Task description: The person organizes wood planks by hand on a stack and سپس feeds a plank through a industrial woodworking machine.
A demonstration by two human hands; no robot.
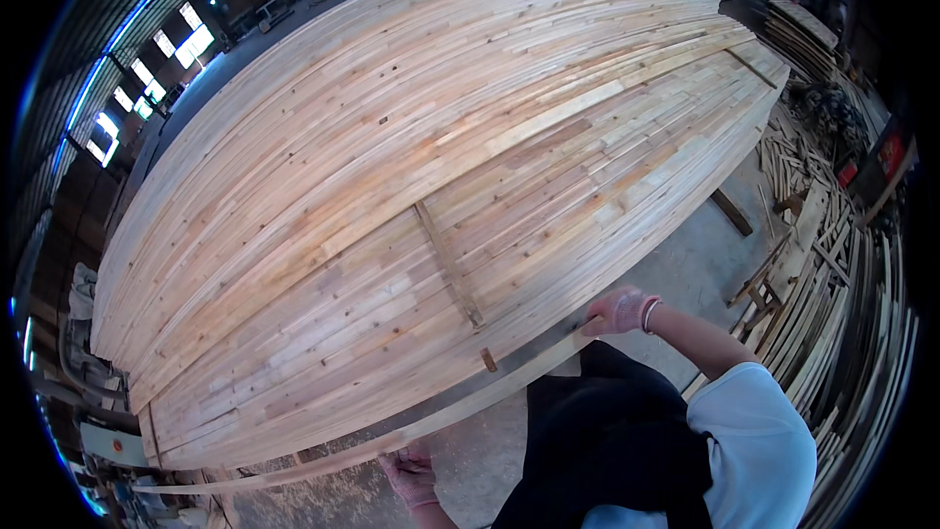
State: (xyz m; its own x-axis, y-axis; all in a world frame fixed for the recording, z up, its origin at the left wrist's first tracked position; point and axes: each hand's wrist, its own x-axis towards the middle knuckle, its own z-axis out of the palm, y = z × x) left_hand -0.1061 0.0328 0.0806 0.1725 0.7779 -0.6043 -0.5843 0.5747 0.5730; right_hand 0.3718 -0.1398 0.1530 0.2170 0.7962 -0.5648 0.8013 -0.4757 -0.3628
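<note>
A long, thin wooden strip (470, 400) stretches in front of me from lower left to my right side, and looks bent by the lens. Near its right end, my right hand (623, 312) in a pinkish-white knit glove grips it, fingers curled over. My left hand (411, 475), gloved the same way, holds the strip farther along from beneath; part of its fingers is hidden. Just beyond the strip lies a large stack of pale wooden strips (323, 235) with knots. Across its nearer layer rests a narrow cross stick (448, 264), and a short brown wood piece (489, 360) sits by the near edge.
Piles of scrap sticks (822, 304) fill the right side. A dark wooden beam (730, 212) juts from under the stack there. Sawdust (323, 504) covers the floor at lower left, near a pale machine box (116, 445). Windows (194, 44) line the far left wall.
</note>
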